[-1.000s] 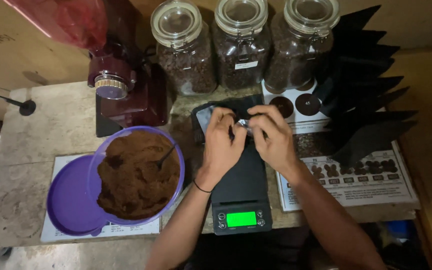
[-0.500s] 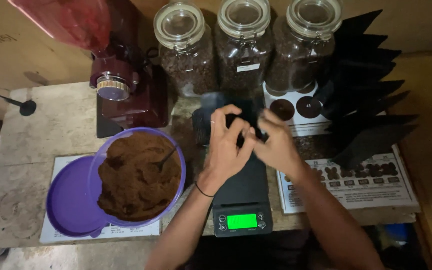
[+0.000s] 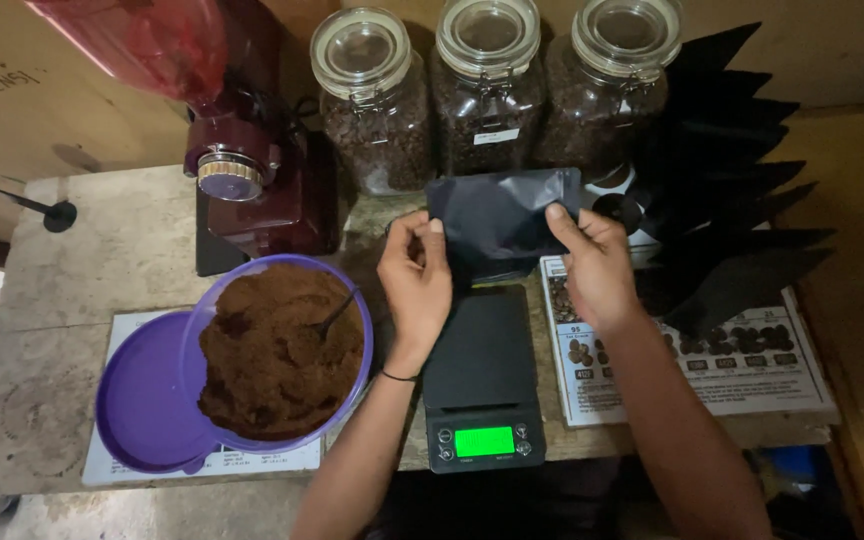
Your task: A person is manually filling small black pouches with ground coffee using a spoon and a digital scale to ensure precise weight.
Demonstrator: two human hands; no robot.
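A purple bowl [image 3: 277,355] of brown grounds sits near the bench's front left; three glass jars [image 3: 492,90] line its back edge.

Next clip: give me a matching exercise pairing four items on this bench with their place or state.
Things:
1. black pouch
2. purple bowl
3. digital scale
4. glass jars

Places or states:
A. full of brown ground powder, spoon in it
B. lined along the back, holding dark beans
C. held between left hand and right hand
D. green display lit, platform bare

Pairs: 1-C, 2-A, 3-D, 4-B
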